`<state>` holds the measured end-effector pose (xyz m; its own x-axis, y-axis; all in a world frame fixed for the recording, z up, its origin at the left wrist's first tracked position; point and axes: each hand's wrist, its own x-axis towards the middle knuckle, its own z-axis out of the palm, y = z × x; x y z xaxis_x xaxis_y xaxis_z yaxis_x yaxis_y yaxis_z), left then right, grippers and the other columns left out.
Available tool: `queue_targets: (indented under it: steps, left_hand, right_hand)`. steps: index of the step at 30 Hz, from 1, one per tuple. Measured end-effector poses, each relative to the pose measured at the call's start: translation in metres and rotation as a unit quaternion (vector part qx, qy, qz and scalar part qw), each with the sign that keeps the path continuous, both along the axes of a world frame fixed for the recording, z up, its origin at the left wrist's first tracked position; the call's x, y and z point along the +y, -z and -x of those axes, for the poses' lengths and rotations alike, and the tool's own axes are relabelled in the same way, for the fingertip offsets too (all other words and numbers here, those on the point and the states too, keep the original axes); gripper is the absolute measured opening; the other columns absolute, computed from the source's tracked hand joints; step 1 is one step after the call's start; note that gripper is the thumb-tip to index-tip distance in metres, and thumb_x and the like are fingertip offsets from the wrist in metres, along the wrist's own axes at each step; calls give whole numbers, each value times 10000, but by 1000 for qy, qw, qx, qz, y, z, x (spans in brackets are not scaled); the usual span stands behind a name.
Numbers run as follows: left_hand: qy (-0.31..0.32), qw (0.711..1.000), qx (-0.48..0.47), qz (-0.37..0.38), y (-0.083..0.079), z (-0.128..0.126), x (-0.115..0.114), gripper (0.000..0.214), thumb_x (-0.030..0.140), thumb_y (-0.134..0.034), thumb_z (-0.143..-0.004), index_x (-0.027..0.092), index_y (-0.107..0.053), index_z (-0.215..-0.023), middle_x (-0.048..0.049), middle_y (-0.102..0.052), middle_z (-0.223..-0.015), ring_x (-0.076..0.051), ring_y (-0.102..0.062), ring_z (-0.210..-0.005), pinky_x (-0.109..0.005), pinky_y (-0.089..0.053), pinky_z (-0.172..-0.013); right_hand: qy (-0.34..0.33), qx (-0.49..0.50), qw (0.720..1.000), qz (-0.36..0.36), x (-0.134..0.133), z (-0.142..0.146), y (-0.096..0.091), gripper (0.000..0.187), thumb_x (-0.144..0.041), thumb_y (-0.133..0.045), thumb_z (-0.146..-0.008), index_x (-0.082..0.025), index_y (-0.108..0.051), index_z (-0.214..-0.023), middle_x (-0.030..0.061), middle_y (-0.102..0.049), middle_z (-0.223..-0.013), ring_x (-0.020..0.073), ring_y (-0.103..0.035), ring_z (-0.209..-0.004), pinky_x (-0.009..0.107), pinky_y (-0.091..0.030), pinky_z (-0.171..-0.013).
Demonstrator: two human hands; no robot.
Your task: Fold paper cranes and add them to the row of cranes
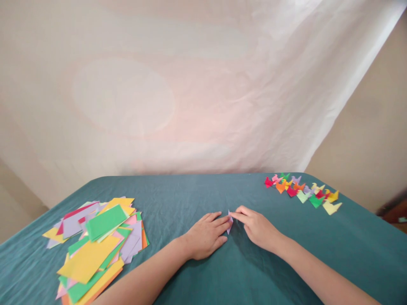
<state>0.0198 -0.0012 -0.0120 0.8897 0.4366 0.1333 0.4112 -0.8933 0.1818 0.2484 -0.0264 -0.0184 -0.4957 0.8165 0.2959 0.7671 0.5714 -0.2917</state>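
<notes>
A small folded piece of lilac origami paper (229, 228) lies on the dark green cloth, narrow and pointed at both ends. My left hand (208, 235) rests flat beside it with the fingers spread, and its fingertips press on the paper's left side and partly cover it. From the right, my right hand (259, 226) reaches in with the index finger stretched to the paper's upper part. Its other fingers are curled in. Whether the thumb also touches the paper cannot be made out.
A loose heap of coloured paper sheets (90, 260) spreads over the table's left side. Several small folded paper birds (291, 191) stand in rows at the far right. Behind the table (178, 190) hangs a pale cloth (203, 97).
</notes>
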Motion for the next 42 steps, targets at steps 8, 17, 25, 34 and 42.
queue_targets:
  steps: [8,17,25,34,42]
  left_hand:
    - [1,1000,-14,-9,1,-1,0,441,364,-323,-940,238,-332,-1362,-43,-382,-1395,-241,-292,-1301,-400,-256,-1056]
    - [-4,999,-22,-29,1,-2,-1,420,361,-362,-927,242,-383,-1329,-45,-427,-1355,-246,-355,-1255,-406,-292,-1035]
    - [10,999,-37,-33,-1,-3,0,379,348,-390,-920,225,-455,-1273,-45,-527,-1254,-225,-426,-1193,-381,-317,-1016]
    - [9,998,-42,-38,-3,-3,-1,372,341,-442,-900,213,-471,-1248,-61,-541,-1205,-235,-448,-1153,-383,-341,-995]
    - [12,998,-38,-40,-5,-4,-2,373,350,-458,-893,203,-480,-1235,-70,-542,-1186,-234,-456,-1138,-380,-345,-990]
  right_hand:
    - [-18,-38,999,-32,1,3,8,499,-1,-338,-826,-209,-506,-1248,87,-547,-977,192,-490,-898,342,-439,-785]
    - [-3,-99,993,-55,-1,7,8,338,-68,-391,-868,-162,-563,-1143,86,-539,-980,192,-473,-876,327,-415,-774]
    - [7,-173,980,-103,-4,14,4,273,-94,-392,-892,-148,-566,-1096,74,-541,-934,188,-480,-825,312,-419,-725]
    - [31,-222,966,-131,-6,20,5,245,-116,-448,-883,-143,-549,-1104,66,-546,-935,200,-497,-836,320,-433,-703]
    - [42,-206,972,-107,-8,20,4,268,-122,-439,-887,-168,-544,-1129,67,-541,-958,198,-491,-856,314,-431,-724]
